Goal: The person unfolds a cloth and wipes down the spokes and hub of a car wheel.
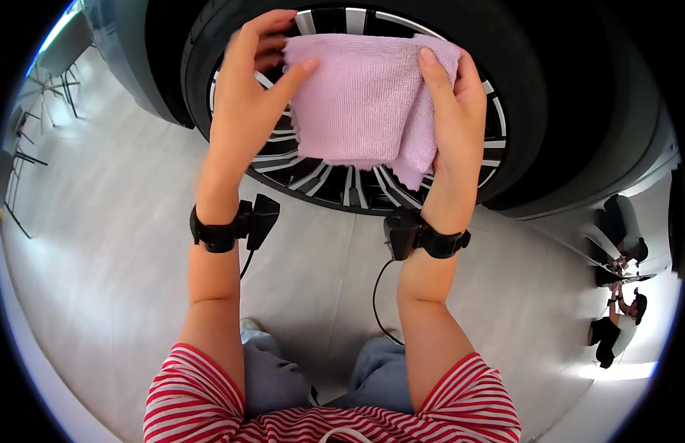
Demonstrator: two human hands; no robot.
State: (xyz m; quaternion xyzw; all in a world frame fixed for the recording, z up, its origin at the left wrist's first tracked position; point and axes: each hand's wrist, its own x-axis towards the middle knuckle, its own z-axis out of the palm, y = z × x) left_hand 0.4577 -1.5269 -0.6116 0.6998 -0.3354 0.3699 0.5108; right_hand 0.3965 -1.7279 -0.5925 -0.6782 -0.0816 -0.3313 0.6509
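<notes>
A folded pink towelling cloth (353, 100) is held up in front of the black-and-silver wheel rim (355, 188) of a car. My right hand (457, 96) pinches the cloth's right side, thumb in front and fingers behind it. The cloth's lower right corner hangs down in a loose fold. At the left edge of the cloth is my left hand (250, 81), open, with thumb and fingers spread apart. Its thumb tip overlaps the cloth in view, and its fingers are slightly blurred.
The dark tyre (519, 96) surrounds the rim, under grey bodywork (128, 52). Black devices (223, 227) with cables are strapped to both wrists. Chairs (62, 59) stand at the far left on the pale floor (128, 244). Two people (615, 328) are at the right.
</notes>
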